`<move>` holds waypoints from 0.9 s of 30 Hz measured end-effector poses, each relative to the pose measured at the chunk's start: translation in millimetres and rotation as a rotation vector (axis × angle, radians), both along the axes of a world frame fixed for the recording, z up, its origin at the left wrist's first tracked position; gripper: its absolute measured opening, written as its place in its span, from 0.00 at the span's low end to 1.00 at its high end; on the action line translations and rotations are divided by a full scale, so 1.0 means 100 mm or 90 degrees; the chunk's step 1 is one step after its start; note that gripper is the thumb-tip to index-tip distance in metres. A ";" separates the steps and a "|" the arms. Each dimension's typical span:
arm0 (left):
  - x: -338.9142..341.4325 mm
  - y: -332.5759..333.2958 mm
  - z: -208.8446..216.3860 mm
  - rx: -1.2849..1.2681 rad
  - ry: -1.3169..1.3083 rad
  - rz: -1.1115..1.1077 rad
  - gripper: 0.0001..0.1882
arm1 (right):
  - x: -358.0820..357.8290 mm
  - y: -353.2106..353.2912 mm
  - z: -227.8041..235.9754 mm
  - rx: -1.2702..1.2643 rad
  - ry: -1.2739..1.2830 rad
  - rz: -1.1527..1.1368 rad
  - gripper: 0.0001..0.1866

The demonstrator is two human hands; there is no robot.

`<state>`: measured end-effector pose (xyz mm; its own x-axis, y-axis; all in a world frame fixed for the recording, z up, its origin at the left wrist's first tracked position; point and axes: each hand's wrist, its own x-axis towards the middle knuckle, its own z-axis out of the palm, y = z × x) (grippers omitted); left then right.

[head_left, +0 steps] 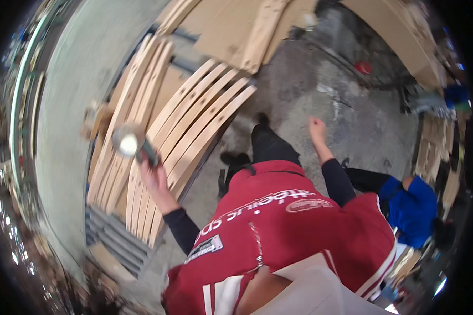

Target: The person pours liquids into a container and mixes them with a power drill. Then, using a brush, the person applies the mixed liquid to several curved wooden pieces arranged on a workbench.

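My left hand (153, 178) is closed around the dark handle of a round tool (126, 140). The tool has a greyish rim and a pale middle, and motion blur keeps its exact kind from showing. It hovers over the left part of a row of long, pale wooden slats (181, 121) with dark knots and small holes. My right hand (316, 127) hangs out to the right above the concrete floor, away from the slats. Its fingers are curled in, and I see nothing in them.
Grey rails (115, 239) lie under the slats. More boards and brown cardboard (223, 29) are at the far side. A person in a blue top (414, 210) is close on my right. Wood is stacked (431, 147) beyond, and a red object (362, 67) sits on the floor.
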<state>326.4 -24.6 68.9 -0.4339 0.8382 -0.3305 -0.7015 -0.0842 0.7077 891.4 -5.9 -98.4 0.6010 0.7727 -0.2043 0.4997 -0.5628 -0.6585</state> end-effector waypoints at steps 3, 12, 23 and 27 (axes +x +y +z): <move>-0.18 0.11 -0.12 0.020 -0.017 -0.049 0.19 | -0.31 -0.51 0.23 -0.043 0.049 -0.027 0.18; -0.13 -0.37 0.06 -0.033 -0.013 0.120 0.17 | -1.05 0.63 0.47 -0.008 0.077 0.250 0.19; -0.28 -1.32 -0.17 -0.026 -0.024 0.324 0.13 | -3.17 2.35 1.01 0.182 0.353 0.591 0.10; -0.51 -0.97 -0.11 -0.046 0.008 0.323 0.16 | -3.84 2.44 1.22 0.191 0.295 0.722 0.08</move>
